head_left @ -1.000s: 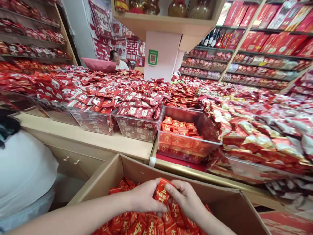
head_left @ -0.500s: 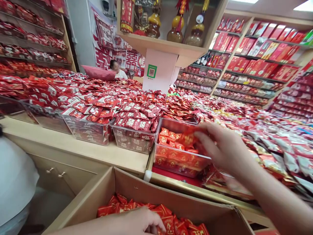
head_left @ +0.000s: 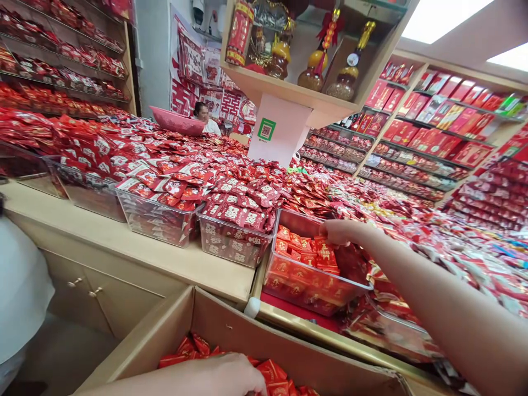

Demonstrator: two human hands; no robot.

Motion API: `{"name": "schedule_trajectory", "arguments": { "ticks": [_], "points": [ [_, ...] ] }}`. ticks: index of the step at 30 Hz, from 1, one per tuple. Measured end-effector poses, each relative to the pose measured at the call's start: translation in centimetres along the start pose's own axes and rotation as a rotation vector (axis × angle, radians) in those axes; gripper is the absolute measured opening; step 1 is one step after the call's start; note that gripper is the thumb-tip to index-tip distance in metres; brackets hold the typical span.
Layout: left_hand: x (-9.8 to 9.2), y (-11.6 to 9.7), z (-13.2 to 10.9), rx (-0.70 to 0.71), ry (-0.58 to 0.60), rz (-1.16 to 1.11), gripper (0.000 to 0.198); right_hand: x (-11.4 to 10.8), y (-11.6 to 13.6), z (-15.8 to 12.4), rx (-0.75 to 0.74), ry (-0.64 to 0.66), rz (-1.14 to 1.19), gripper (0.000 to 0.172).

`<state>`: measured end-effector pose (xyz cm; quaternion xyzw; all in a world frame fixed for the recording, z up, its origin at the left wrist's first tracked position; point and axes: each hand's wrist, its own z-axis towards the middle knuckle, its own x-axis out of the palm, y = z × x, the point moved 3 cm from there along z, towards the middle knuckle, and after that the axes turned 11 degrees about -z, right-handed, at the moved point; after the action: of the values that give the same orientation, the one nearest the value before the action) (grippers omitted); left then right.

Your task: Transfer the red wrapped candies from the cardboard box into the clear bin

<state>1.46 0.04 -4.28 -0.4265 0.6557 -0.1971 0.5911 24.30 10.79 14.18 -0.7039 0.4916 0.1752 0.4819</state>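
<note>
My right hand reaches over the far right part of a clear plastic bin. Its fingers are closed on the top edge of a small red packet with gold characters, held upright against similar packets in the bin. In the cardboard box below, my left hand rests low among loose red packets of the same look. The fingers there curl downward, and the frame's lower edge and the hand itself hide their tips. What they grip, if anything, is hidden.
To the left stand more clear bins heaped with dark red packets on a wooden counter. Loose packets pile up at the right. A shelf unit hangs above. Someone in white is at the left edge; another person sits far back.
My right hand has moved slightly left and lowered the red packet into the bin, where it now shows clearly. My left hand stays in the box, shifted a little. The view has tilted.
</note>
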Motion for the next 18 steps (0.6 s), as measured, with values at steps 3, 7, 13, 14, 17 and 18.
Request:
{"name": "schedule_trajectory", "arguments": {
  "ticks": [3, 7, 13, 14, 17, 18],
  "points": [
    [-0.1, 0.0, 0.0, -0.014, 0.007, 0.0, 0.033, 0.3, 0.4, 0.5, -0.036, 0.027, -0.066, 0.025],
    [-0.1, 0.1, -0.1, -0.015, 0.017, 0.026, 0.032, 1.2, 0.9, 0.9, -0.053, 0.05, -0.142, 0.024],
    [0.1, 0.4, -0.1, -0.043, 0.027, 0.056, 0.032, 2.0, 0.8, 0.9, -0.05, -0.182, -0.202, 0.034],
    [0.2, 0.5, -0.1, -0.042, 0.026, 0.062, 0.031, 2.1, 0.8, 0.8, -0.055, -0.203, -0.209, 0.034],
    [0.2, 0.6, 0.0, -0.049, 0.03, 0.062, 0.03, 2.3, 1.1, 0.7, -0.104, -0.16, -0.219, 0.029],
    [0.3, 0.6, 0.0, -0.056, 0.032, 0.061, 0.029, 2.3, 1.2, 0.8, -0.12, -0.138, -0.22, 0.027]
  ]
}}
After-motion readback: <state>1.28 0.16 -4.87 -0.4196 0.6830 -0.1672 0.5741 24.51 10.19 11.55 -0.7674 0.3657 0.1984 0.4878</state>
